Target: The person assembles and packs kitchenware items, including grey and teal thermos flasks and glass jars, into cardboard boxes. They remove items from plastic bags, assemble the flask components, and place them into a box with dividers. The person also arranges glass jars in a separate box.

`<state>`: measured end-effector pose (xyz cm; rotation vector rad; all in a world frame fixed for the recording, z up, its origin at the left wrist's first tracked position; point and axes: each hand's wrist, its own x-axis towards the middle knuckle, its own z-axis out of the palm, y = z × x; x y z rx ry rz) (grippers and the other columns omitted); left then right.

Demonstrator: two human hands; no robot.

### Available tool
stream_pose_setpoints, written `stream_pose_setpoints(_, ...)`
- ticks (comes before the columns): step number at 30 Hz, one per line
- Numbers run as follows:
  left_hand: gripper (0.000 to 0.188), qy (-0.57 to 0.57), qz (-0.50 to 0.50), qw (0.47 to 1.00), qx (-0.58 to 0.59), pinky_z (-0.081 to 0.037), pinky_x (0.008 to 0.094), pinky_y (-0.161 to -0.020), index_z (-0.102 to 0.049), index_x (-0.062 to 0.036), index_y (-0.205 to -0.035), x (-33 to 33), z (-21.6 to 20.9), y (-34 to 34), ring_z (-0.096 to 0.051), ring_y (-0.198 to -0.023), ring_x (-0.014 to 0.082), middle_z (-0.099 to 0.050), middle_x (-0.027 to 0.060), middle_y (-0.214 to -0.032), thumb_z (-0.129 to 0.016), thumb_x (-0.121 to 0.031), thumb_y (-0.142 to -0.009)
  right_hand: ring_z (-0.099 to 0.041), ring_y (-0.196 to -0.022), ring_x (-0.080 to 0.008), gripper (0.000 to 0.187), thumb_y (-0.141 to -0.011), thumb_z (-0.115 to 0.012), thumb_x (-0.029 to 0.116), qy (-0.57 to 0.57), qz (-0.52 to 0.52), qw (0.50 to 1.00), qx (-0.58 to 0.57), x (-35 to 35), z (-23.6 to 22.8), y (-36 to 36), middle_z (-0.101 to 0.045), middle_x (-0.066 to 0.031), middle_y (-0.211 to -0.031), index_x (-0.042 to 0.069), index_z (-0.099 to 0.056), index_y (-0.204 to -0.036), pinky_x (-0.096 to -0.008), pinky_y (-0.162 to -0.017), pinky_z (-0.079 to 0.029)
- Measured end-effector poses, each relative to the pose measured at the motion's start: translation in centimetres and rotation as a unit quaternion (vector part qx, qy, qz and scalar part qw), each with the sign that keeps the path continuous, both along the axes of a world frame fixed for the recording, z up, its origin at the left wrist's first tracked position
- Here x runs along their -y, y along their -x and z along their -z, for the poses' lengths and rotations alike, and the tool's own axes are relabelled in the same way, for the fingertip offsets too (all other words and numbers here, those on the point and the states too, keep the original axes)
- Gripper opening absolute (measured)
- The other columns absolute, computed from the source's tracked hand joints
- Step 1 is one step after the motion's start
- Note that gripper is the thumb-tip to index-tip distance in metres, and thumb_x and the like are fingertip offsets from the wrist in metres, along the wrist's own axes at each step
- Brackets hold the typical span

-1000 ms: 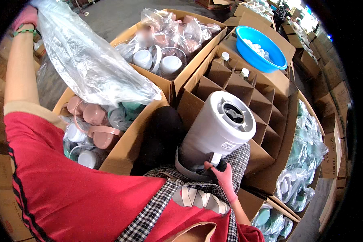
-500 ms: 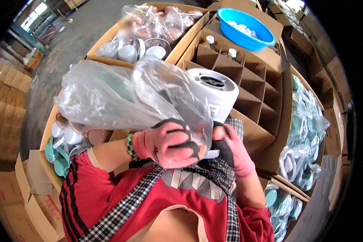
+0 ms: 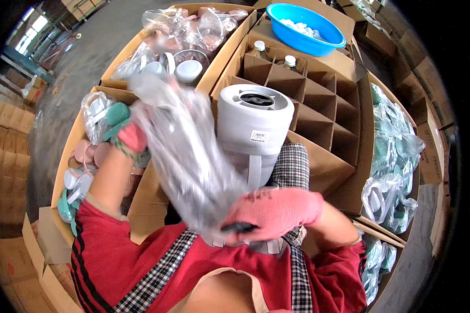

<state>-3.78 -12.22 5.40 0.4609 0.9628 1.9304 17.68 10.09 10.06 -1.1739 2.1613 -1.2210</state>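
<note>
A clear plastic bag [image 3: 185, 151], smeared by motion, stretches in front of me between my hands. My right hand [image 3: 277, 211], in a pink glove with dark fingertips, is closed on the bag's near end. At the bag's left edge is my left hand [image 3: 131, 138], gloved alike; its fingers are hidden behind the plastic and blurred. Just right of the bag, a white jug [image 3: 256, 117] stands bottom up by my checked-cloth-covered leg [image 3: 291, 167]. Its handle [image 3: 254, 171] faces me, and a barcode sticker is on its side.
Ahead, a carton with cardboard dividers [image 3: 313, 112] holds two capped bottles [image 3: 290, 62]. A blue basin [image 3: 305, 31] of small white pieces stands behind it. Open cartons of bagged pink [image 3: 209, 39] and green jugs [image 3: 397, 146] flank me; loose jugs [image 3: 91, 151] lie at left.
My left hand has swung out to the far left, and the bag has shifted left, away from the jug. My right hand has come leftward across my front to the bag's near end.
</note>
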Motion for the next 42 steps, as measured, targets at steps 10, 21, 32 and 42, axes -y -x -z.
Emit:
stream_pose_setpoints(10,0.05,0.045,-0.226,0.969,-0.091,-0.023,0.0343,-0.1,-0.023,-0.002,-0.129,-16.3,5.3,7.6,-0.028,-0.117,0.0218,-0.028,0.0087,-0.129,-0.037,-0.028,-0.089,-0.055,-0.081,-0.0287,0.019,-0.078,-0.05,0.01,-0.17,0.502,0.809,-0.253,-17.5,11.6,11.5,-0.056,-0.0163,-0.085,0.003,-0.054,-0.095,-0.0348,-0.073,-0.044)
stream_pose_setpoints(21,0.04,0.051,-0.171,0.982,-0.056,-0.038,0.0314,-0.089,-0.039,-0.0026,-0.119,-4.6,13.4,-5.0,-0.047,-0.103,0.0198,-0.047,0.0096,-0.115,-0.045,-0.023,-0.086,-0.055,-0.089,-0.0198,0.033,-0.069,-0.069,0.019,-0.068,0.432,0.88,0.186,-8.3,8.8,-6.3,-0.058,-0.0126,-0.094,0.002,-0.057,-0.095,-0.029,-0.077,-0.043)
stream_pose_setpoints(32,0.02,0.171,0.125,0.669,-0.712,-0.043,0.0382,-0.067,-0.056,-0.0014,-0.079,-4.1,7.1,-11.6,-0.052,-0.076,0.0346,-0.054,0.02,-0.082,-0.062,-0.015,-0.066,-0.047,-0.085,-0.0212,0.015,-0.072,-0.049,0.019,-0.318,0.06,0.819,-0.474,-2.4,11.7,2.5,-0.054,-0.0054,-0.088,0.015,-0.06,-0.08,-0.0391,-0.077,-0.037)
stream_pose_setpoints(42,0.025,0.186,-0.2,0.939,-0.212,-0.041,0.033,-0.08,-0.05,0.0011,-0.101,1.0,8.8,-11.3,-0.052,-0.092,0.0216,-0.05,0.0119,-0.107,-0.044,-0.018,-0.086,-0.052,-0.062,-0.0233,0.011,-0.059,-0.055,0.021,-0.26,0.281,0.797,-0.467,-9.1,4.7,1.9,-0.054,-0.0078,-0.062,0.01,-0.055,-0.061,-0.0351,-0.058,-0.041)
